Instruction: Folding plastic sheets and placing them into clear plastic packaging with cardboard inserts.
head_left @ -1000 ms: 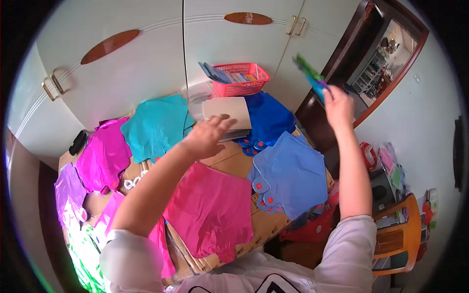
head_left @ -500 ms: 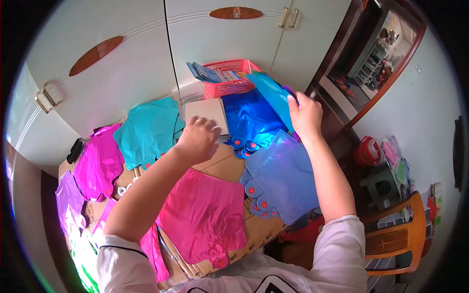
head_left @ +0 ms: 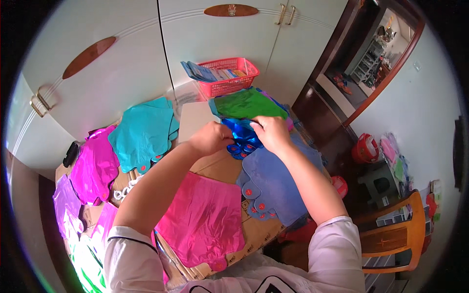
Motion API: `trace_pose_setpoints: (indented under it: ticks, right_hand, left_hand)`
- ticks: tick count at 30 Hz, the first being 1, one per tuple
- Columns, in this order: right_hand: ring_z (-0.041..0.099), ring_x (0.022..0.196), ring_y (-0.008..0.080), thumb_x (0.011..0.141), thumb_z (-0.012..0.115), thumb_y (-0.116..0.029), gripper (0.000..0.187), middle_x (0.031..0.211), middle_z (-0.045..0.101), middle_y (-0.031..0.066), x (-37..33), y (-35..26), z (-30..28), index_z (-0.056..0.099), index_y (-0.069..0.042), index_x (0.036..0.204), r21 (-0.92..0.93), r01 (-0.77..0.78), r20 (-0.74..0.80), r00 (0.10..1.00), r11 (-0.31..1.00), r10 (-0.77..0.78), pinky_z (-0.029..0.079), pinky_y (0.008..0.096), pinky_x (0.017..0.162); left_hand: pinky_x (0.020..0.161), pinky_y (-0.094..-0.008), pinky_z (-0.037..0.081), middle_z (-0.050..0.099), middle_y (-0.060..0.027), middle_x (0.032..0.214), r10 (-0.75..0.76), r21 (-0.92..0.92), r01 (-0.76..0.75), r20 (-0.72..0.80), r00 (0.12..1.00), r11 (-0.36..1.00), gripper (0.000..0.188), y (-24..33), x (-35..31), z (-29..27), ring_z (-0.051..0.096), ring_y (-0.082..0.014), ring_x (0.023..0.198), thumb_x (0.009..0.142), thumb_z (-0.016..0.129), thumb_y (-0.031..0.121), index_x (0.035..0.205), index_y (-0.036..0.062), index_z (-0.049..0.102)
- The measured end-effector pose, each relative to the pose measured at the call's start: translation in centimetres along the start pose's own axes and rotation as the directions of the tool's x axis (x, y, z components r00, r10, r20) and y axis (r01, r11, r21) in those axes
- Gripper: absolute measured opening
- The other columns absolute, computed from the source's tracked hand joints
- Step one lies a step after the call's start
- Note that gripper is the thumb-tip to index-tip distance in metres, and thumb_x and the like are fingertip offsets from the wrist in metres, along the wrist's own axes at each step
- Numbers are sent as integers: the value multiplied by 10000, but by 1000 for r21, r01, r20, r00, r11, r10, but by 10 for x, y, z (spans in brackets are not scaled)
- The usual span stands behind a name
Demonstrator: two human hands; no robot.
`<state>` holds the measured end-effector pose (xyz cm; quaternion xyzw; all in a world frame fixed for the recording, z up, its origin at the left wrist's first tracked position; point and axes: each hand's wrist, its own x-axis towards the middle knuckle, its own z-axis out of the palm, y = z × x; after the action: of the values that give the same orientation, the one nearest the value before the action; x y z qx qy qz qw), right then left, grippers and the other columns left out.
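My right hand [head_left: 274,134] is closed in a pinch at the near edge of a green sheet [head_left: 249,104] with teal and purple edges, spread over the back of a shiny blue foil stack [head_left: 239,129]. Beside that stack's left side, my left hand [head_left: 213,138] has its fingers curled in; whatever they grip is hidden. The blue stack's scalloped end carries red round spots. Under my right forearm lies a dull blue scalloped pile [head_left: 273,180]. A glossy pink sheet [head_left: 201,217] rests between my forearms.
Teal sheets [head_left: 141,132], magenta sheets [head_left: 94,168] and purple sheets [head_left: 67,198] lie at the left. Behind the stacks stand a beige board [head_left: 193,117] and a pink basket [head_left: 227,88] with booklets, near white cabinet doors [head_left: 220,41]. A wooden chair [head_left: 400,237] is at the right.
My right hand has come left and down with the sheet, which was raised teal side showing and now lies green side up. My left hand has moved slightly right, its fingers more curled.
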<state>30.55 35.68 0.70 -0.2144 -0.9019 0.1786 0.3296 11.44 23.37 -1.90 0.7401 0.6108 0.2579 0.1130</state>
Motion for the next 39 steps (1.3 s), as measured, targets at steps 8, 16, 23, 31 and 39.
trace_pose_setpoints:
  ticks: [8,16,23,31,39]
  right_hand:
    - [594,570,185,797,725,-219,308,616,593,185,8,2,7,582,31,689,-59,-301,174,936,952,307,454,396,572]
    - [658,885,374,748,702,-238,365,940,673,219,17,1,6,662,-31,1046,369,-144,308,951,918,25,516,414,769]
    - [672,788,368,711,736,-215,274,833,691,183,12,22,26,668,-22,894,-14,-167,1,986,986,167,524,449,695]
    - [637,745,241,678,770,-104,300,862,662,130,83,119,-114,670,67,903,441,-570,-269,653,694,708,508,373,670]
    - [653,696,248,778,676,-161,276,810,690,156,5,-18,-240,687,-55,1032,-364,-313,-440,888,877,134,495,376,679]
  left_hand:
    - [639,-350,497,668,-101,728,-230,-285,288,219,948,914,147,7,15,-27,616,-181,638,801,700,155,882,33,699]
    - [755,-402,510,654,-127,866,145,166,-111,-209,967,980,134,15,34,-12,637,-303,850,733,630,82,861,58,660]
    - [793,-380,464,558,-66,838,490,550,-290,-260,832,783,166,37,30,-3,575,-260,872,747,627,140,907,97,619]
    - [803,-400,514,622,-73,986,28,177,-9,-105,994,984,210,8,22,23,620,-283,951,824,669,280,958,119,660]
    - [926,-468,465,641,-72,992,341,431,-216,-237,910,876,237,25,1,12,599,-275,1016,741,701,181,955,82,671]
